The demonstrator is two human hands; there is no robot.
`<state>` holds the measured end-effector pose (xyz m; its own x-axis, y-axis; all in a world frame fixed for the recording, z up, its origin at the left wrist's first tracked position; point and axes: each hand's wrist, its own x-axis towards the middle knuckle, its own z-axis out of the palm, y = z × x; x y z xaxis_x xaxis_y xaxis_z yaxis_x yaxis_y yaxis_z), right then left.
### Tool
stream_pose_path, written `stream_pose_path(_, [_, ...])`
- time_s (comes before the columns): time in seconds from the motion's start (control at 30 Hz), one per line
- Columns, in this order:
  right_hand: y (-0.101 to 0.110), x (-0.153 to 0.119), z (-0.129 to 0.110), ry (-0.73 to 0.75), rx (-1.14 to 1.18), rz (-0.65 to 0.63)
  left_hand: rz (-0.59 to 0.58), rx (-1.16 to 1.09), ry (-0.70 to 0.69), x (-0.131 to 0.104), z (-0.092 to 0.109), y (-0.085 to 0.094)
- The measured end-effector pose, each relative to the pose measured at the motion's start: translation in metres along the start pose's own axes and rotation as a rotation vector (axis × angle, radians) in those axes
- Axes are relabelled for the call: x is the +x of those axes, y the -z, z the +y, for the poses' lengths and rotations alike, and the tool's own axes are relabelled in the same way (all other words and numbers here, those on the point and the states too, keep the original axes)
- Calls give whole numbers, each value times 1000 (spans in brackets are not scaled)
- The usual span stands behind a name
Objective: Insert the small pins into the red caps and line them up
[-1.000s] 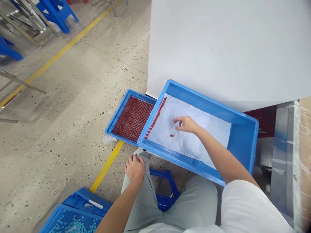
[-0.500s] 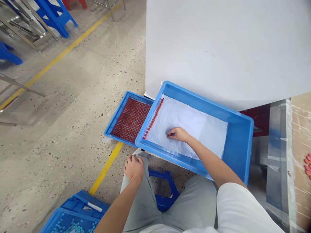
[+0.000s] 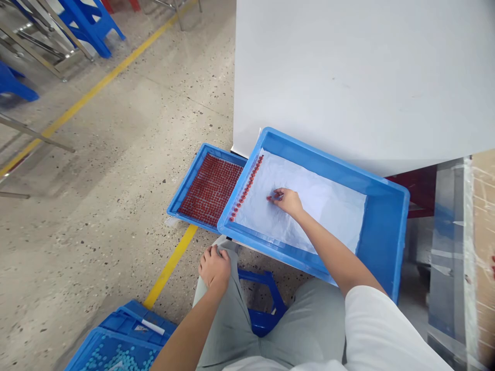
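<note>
My right hand (image 3: 288,202) is just above the white sheet (image 3: 309,206) that lines the large blue tray (image 3: 381,232). Its thumb and fingers are a little apart. A small red round piece (image 3: 268,198) lies on the sheet just left of the fingertips, apart from them. Along the tray's left side runs a row of similar red pieces (image 3: 247,188). My left hand (image 3: 215,267) lies over my knee with the fingers spread, holding nothing.
A smaller blue tray (image 3: 180,193) filled with rows of red pieces sits partly under the large tray's left edge. Lower left, a blue bin (image 3: 88,342) contains light-blue pieces. A white panel (image 3: 348,77) stands beyond the tray. A blue stool (image 3: 266,317) shows between my legs.
My right hand has moved slightly up and to the right over the sheet. Its fingers have parted, and a red piece now shows on the sheet. My left hand stays on the knee.
</note>
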<state>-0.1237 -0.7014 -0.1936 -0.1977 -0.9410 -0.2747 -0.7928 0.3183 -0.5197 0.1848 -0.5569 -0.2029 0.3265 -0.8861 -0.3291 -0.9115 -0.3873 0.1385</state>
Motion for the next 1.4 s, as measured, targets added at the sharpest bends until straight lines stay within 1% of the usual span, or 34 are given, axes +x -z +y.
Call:
stream_pose_path(0.17, [-2, -2, -6, 84, 68, -25, -7, -1, 4, -1, 0, 1])
stream_pose_path(0.27, [-7, 0, -9, 100, 102, -6, -10, -2, 5, 0, -1, 1])
stream_pose_path(0.37, [-7, 9, -9, 63, 104, 60, -14, -7, 5, 0, -1, 0])
stream_pose_path(0.53, [4, 34, -6, -49, 62, 191, -15, -2, 19, 1, -1, -2])
stream_pose_path(0.63, [9, 49, -6, -92, 43, 222, -15, -8, 14, 2, -1, -2])
stream_pose_path(0.7, [10, 54, -6, -90, 37, 218, -8, -18, 9, 2, -1, -2])
stream_pose_path(1.0, [7, 49, 0, -48, 41, 201, -12, -3, 13, 2, 1, -1])
stream_pose_path(1.17, [8, 51, 3, 21, 77, 206, -22, -4, 19, 3, 2, 1])
stream_pose_path(1.4, [9, 56, 10, -26, 49, 265, -30, -3, 17, 2, 2, 3])
